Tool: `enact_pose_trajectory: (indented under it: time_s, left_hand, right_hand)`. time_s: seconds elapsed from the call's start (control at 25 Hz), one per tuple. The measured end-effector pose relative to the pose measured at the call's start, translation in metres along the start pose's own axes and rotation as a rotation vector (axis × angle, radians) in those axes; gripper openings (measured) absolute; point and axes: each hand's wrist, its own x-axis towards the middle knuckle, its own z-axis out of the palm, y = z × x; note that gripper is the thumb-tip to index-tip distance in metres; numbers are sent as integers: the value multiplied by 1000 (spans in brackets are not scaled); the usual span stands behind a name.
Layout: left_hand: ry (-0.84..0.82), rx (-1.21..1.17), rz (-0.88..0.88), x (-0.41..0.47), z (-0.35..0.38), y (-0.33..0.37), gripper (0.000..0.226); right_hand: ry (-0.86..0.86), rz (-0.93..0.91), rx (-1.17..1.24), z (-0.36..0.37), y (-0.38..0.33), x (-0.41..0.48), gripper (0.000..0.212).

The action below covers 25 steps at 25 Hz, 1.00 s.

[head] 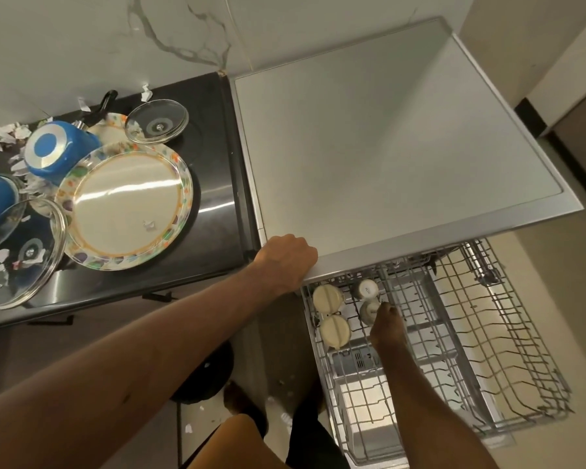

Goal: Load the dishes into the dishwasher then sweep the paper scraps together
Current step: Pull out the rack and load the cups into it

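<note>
Loading stage, early. The dishwasher's pulled-out grey wire rack (pixel 487 336) at 5 o'clock holds only four small items at its left end: two cream round cups (pixel 327 297), a white cup (pixel 366 288) and a small pale cup (pixel 369 310). The rest of the rack is bare wire.

Right hand (pixel 388 328) reaches down into the rack, its fingers at the small pale cup. Whether they grip it or only touch it cannot be told. Left hand (pixel 286 260) rests at the front edge of the pale grey surface (pixel 386 147), fingers curled over that edge.

Left to load, all at 9 o'clock on the glossy black surface (pixel 214 184):
- a large floral-rimmed plate (pixel 126 208), with a second one partly hidden behind it
- an upturned blue pot (pixel 53 152)
- two clear glass lids (pixel 157 120)

Sweeping is judged not yet begun. Torn white paper scraps (pixel 0 138) lie loose among the dishes at 9 to 10 o'clock, and a few are on the floor (pixel 188 428) at 7 o'clock.

Room: white veined marble wall (pixel 183 35) at 12 o'clock. The pale grey surface itself carries nothing visible.
</note>
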Motion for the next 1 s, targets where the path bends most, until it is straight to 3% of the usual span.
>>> enact_pose_trajectory:
  time_s: [0.24,0.72,1.0]
  left_hand:
    - [35,-16,-22,-4,10,-1,38]
    - [131,-5,-59,-10,34,-1,52]
    - [134,-83,-73,-10,46,-8,54]
  right_hand:
    - [17,1,23,5,14,-19,28]
    - [-64,-150,-277,-5,10,-46,49]
    - [-113,-99,-183,-16,-11,-67,45]
